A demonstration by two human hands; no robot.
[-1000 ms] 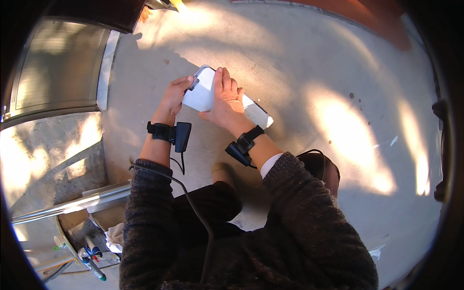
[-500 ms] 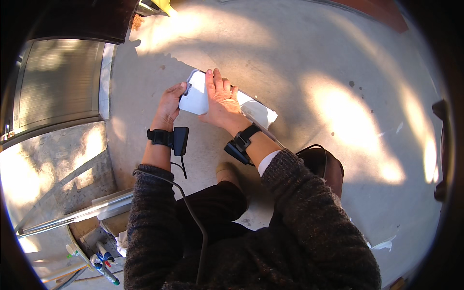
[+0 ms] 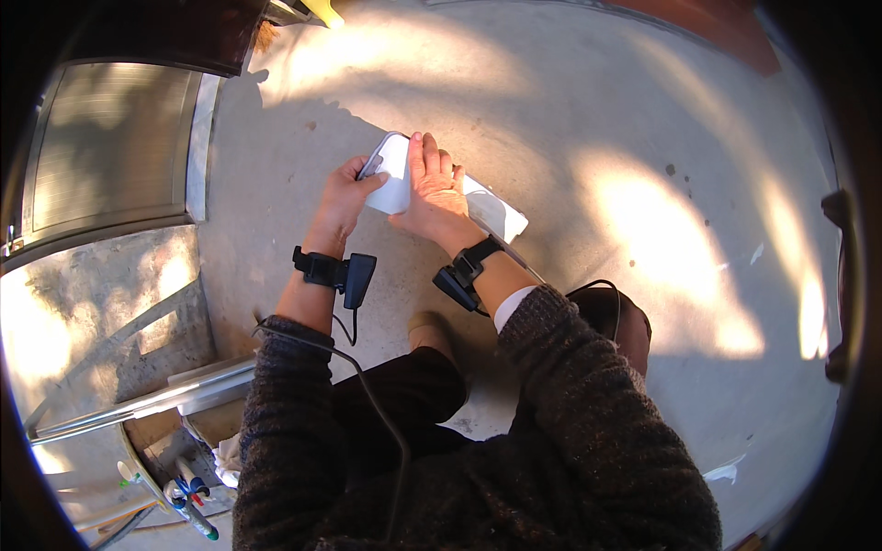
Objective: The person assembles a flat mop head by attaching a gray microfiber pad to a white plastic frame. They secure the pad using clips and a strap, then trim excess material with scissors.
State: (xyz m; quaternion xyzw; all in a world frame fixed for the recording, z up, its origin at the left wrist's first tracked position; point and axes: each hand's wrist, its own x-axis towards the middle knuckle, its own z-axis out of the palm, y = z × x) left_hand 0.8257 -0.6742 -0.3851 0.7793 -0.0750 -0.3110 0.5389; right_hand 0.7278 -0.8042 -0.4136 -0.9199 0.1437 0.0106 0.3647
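Note:
A long white panel [image 3: 493, 209] with a thin dark edge slants from upper left to lower right in front of me, its right part running toward my knee. At its upper left end my left hand [image 3: 344, 199] grips the edge, the thumb on the white face. A narrow grey strip [image 3: 378, 151] runs along that end beside the fingers. Across the panel's width lies my right hand [image 3: 435, 190], thumb by the near edge and fingertips at the far edge, holding it. The panel's underside and the fingers beneath are hidden.
Sunlit concrete floor [image 3: 551, 101] spreads around my feet. A framed panel [image 3: 115, 147] stands at the left. Below it are metal rails [image 3: 138, 404] and a container holding several marker-like tools [image 3: 191, 505]. A cable [image 3: 390, 432] hangs along my left arm.
My left hand has moved slightly right, and its thumb now lies over the white face. The grey strip shows more along the end. My right hand has shifted slightly right.

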